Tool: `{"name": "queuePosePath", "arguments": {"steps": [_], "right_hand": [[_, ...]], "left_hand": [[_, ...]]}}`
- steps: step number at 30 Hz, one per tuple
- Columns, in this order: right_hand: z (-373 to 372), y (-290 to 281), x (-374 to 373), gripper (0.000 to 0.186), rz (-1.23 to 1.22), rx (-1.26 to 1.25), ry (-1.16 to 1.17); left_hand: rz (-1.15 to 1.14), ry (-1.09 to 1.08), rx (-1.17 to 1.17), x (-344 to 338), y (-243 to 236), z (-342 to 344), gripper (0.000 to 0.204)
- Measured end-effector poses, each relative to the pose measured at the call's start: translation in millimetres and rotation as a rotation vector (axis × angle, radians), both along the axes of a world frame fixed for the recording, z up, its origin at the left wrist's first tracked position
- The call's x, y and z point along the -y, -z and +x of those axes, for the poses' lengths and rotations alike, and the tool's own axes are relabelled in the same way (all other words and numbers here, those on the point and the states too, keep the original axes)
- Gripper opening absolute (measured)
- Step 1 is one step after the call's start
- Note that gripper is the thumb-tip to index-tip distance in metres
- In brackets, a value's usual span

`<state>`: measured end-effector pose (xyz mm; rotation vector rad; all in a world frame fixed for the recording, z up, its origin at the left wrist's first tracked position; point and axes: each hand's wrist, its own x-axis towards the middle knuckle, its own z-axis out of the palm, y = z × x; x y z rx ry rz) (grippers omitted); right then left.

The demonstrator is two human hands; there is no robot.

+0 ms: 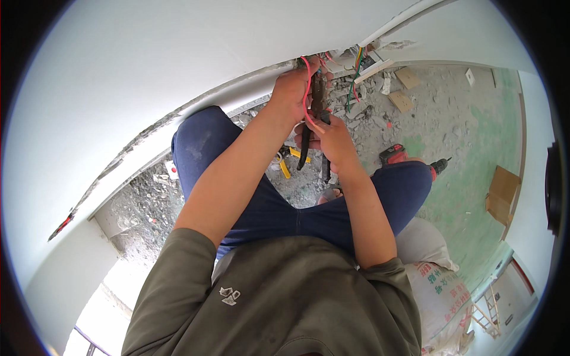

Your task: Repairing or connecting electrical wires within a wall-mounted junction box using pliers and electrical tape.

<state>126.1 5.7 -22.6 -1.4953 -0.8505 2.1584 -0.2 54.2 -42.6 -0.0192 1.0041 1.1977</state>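
Both of my hands are close together at the rubble-strewn foot of the wall, in front of a broken opening with wires. My right hand [337,142] is closed around a pair of pliers [326,160] with long dark handles, their head pointing up toward the opening. Bent around my left hand [290,94], a red wire [307,89] runs from the opening down to my right fingers. My left fingers are curled beside the pliers' head, and what they grip is hidden. Just right of them hang yellow, green and red wires [357,66] beside a white-edged box [374,66].
Broken plaster [368,113] covers the floor. Yellow-handled pliers [285,168] lie between my legs. A red and black cordless drill [394,154] sits beyond my right knee. Stuffed sacks [436,291] stand at my right side, a cardboard piece [503,193] farther right.
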Motion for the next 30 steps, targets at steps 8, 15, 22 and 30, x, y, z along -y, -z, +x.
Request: {"name": "queuePosePath", "arguments": {"steps": [8, 15, 22, 30], "right_hand": [[16, -21, -24, 0.027, -0.166, -0.016, -0.111], [48, -25, -58, 0.040, -0.297, -0.251, -0.396], [37, -29, -31, 0.040, -0.253, -0.203, -0.217], [40, -32, -36, 0.041, -0.299, -0.228, -0.246]], "left_hand": [[0.007, -0.034, 0.028, 1, 3, -1, 0.026], [0.000, -0.010, -0.019, 1, 0, 1, 0.028], [0.004, 0.013, -0.040, 0, 2, -2, 0.031], [0.010, 0.015, -0.044, 1, 2, -3, 0.031]]}}
